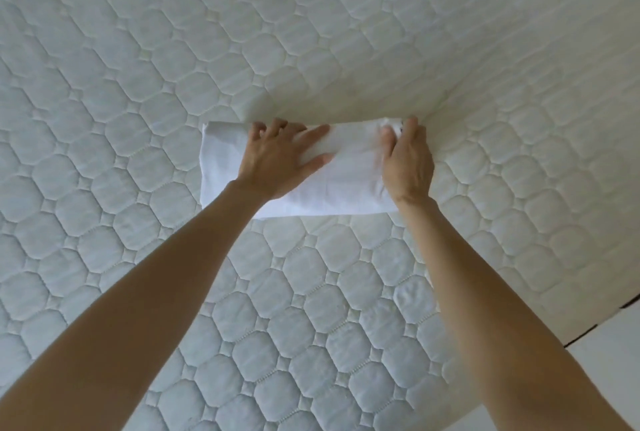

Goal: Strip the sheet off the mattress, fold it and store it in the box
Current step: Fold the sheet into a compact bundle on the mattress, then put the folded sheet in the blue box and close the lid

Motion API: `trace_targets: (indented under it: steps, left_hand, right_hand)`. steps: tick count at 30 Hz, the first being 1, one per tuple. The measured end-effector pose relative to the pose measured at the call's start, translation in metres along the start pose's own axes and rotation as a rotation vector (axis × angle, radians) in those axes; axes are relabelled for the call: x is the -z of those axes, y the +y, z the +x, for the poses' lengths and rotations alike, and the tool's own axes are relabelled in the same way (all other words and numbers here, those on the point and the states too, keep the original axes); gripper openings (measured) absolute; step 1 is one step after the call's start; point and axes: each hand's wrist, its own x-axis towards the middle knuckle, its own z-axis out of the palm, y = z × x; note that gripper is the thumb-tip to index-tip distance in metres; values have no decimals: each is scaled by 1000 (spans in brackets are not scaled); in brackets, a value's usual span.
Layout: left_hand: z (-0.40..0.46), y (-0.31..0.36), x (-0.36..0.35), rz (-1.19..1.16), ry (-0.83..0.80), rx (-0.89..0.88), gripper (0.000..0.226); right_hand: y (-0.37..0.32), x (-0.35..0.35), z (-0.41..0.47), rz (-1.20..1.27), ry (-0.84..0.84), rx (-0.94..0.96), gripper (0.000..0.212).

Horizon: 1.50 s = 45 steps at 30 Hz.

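Sheet (346,185) off the bed already, folded down to a small thick white block, lying flat on the bare quilted mattress (138,84), a little beyond mid-frame. Both arms stretched forward over it. Left hand (273,160) laid palm-down on the left half, fingers spread and nearly straight, pinning rather than gripping: nothing clasped, only weight pressed into the layers, likely to flatten them and keep the bundle from springing open. Right hand (408,160) at the right end, fingers curled over the far corner where a bunched, crumpled bit of cloth shows, probably the gathered elastic edge; looks closed on that corner, thumb side hidden, so grip judged rather than clearly seen. Seemingly tucking or squaring that untidy end while the other hand anchors the rest. Mattress dented around the block, pointing to real downward pressure from both hands. Left edge of the block clean and straight; right edge ragged. Folding seemingly at its last touch: perhaps one more fold or a smoothing pass, then lifting. Box not in view, so storage not yet done. Thin dark gap and a pale surface at lower right past the mattress edge, too little to identify.
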Motion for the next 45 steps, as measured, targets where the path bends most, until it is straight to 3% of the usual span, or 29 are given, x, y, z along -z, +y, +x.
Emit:
trace_targets:
  steps: [3, 8, 12, 15, 18, 22, 25, 26, 30, 35, 39, 45]
  left_hand:
    - [-1, -25, -19, -96, -13, 171, 57]
    - [2, -28, -28, -233, -3, 261, 60]
    - [-27, -42, -15, -344, 130, 512, 50]
    - [-51, -57, -6, -685, 20, 865, 84]
    - [-53, -62, -7, -877, -106, 1023, 114]
    - [-55, -66, -6, -1002, -176, 980, 110]
    - [-78, -59, 2, -1130, -148, 943, 54]
    - [-88, -54, 6, -1155, -144, 926, 50]
    - [-133, -22, 27, -1294, -63, 843, 62]
    - [-182, 30, 93, -1206, -80, 814, 89]
    - [-222, 90, 164, -1154, -101, 739, 80]
    - [-266, 189, 235, -1129, -23, 660, 74]
  right_hand:
    - [9, -15, 19, -173, -161, -4, 44]
    - [15, -31, 26, -157, -192, -115, 49]
    - [25, -16, 12, 315, -302, -247, 43]
    - [27, -6, 2, 482, -422, -300, 41]
    - [24, -1, 3, 473, -456, -302, 44]
    - [23, 6, -6, 526, -442, -312, 46]
    - [23, 23, -33, 609, -381, -321, 42]
    - [23, 32, -47, 635, -364, -331, 40]
    - [30, 87, -102, 661, -340, -394, 31]
    - [33, 188, -166, 629, -332, -462, 29]
    - [36, 268, -210, 646, -228, -500, 22]
    - [75, 364, -263, 688, -61, -470, 33]
